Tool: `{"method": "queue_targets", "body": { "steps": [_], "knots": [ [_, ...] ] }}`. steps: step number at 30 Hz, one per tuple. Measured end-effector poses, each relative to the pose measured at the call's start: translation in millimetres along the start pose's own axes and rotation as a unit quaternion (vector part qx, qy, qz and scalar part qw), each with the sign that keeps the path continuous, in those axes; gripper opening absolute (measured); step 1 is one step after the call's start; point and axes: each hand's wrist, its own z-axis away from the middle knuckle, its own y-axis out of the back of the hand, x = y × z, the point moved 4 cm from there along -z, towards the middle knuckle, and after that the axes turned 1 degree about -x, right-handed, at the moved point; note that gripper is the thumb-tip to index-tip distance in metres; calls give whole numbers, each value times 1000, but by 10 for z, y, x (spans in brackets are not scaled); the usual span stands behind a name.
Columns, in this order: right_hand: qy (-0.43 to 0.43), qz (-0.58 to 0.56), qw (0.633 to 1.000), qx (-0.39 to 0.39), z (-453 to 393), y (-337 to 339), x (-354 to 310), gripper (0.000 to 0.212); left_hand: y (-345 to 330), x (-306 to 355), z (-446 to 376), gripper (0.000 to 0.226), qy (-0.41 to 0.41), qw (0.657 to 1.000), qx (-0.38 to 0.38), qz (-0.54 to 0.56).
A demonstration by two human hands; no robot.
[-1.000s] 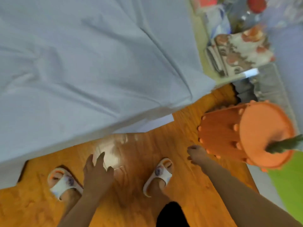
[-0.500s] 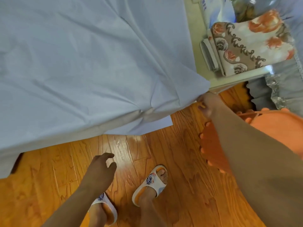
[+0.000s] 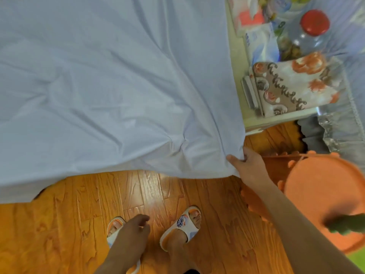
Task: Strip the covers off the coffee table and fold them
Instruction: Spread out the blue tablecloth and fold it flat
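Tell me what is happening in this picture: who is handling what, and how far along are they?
A person stands at a table draped in a pale blue cover. Their right hand grips the cover's near corner, bunching the cloth there. The left hand hangs loosely over the wooden floor, holding nothing. The cover is still spread over the table, so stripping has barely begun. A folded floral cloth lies on the uncovered end.

Bright, even, diffuse light; source direction not clear. Soft shadows only: a thin dark band under the pale blue cover (image 3: 102, 80) hem and shallow shading in its creases. Specular glare streak on the wood floor (image 3: 152, 186) planks. Wide-angle bowing at frame edges. Motion blur top right: red-capped bottle (image 3: 314, 22) and floral folded cloth (image 3: 294, 86) smeared. Orange stool (image 3: 324, 196) soft, close to the lens.
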Motion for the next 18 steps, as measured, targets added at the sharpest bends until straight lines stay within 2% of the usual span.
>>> {"method": "queue_targets", "body": {
  "steps": [2, 4, 6, 7, 8, 11, 14, 18],
  "knots": [
    [32, -6, 999, 13, 228, 198, -528, 33, 163, 279, 346, 22, -26, 997, 11, 69],
    [16, -167, 985, -48, 460, 336, -1159, 31, 371, 593, 758, 20, -71, 988, 25, 138],
    [-51, -376, 910, -166, 663, 349, -1759, 32, 526, 888, 1108, 22, -120, 974, 27, 192],
    [-94, -430, 875, -200, 764, 331, -1996, 33, 595, 1042, 1270, 28, -141, 967, 19, 211],
    [-131, -441, 863, -210, 861, 312, -2196, 32, 673, 1203, 1439, 39, -165, 961, 9, 223],
    [-192, -398, 878, -186, 1045, 233, -2651, 19, 856, 1634, 1636, 81, -222, 950, 20, 217],
    [-206, -345, 902, -156, 1248, 188, -3032, 20, 1044, 1992, 1551, 99, -239, 941, 67, 231],
    [-170, -251, 943, -135, 1356, 182, -3301, 24, 1116, 2517, 1530, 128, -221, 949, 74, 211]
  ]
}}
